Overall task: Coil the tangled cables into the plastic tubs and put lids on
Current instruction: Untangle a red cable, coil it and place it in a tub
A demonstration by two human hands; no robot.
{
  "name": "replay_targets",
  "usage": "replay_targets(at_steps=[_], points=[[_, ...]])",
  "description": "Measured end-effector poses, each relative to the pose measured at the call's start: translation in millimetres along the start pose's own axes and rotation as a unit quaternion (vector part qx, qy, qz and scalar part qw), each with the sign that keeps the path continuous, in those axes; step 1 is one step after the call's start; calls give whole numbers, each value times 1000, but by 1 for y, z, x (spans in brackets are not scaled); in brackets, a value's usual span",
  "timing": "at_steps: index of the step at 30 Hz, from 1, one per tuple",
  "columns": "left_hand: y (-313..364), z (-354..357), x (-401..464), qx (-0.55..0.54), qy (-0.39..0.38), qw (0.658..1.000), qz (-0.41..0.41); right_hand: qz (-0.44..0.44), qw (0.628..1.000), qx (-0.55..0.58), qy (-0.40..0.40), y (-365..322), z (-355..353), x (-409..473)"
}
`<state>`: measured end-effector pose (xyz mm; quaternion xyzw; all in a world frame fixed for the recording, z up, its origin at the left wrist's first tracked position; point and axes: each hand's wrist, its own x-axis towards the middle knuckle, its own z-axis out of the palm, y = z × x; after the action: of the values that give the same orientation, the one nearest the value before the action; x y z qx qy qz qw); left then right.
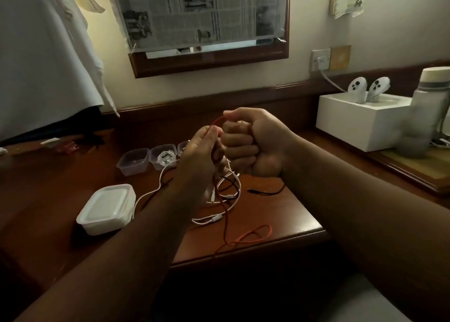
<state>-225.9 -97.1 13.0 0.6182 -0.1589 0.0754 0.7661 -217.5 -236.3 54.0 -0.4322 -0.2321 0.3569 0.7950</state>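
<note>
Both hands are raised above the wooden desk (280,214). My right hand (253,142) is a closed fist gripping the red cable (225,214) near its top. My left hand (203,153) pinches the same cable just to the left. From the hands the red cable hangs down and loops over the desk's front edge. Under the hands lies a tangle of white and black cables (226,195). Behind it stand clear plastic tubs: one empty (132,162), one holding a white cable (163,158), a third mostly hidden by my left hand. A stack of white lids (107,208) sits at the left.
A white box (358,119) with two white controllers stands at the back right, beside a grey bottle (425,117). A wall socket has a white lead plugged in. White cloth hangs at the left. Small items lie at the desk's far left.
</note>
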Motion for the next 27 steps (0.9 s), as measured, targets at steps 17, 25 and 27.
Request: replay_targets(at_steps=[17,25,27], points=[[15,-54,11,380,-112,918,-34,43,644,-732,217,3,-30,10],[-19,-34,-4,151,-133,976,-79,12,989,77,-128,22,-34,-2],[-29,-24,-12,117,-140,977,-111,-114,985,120,-51,20,-28,1]])
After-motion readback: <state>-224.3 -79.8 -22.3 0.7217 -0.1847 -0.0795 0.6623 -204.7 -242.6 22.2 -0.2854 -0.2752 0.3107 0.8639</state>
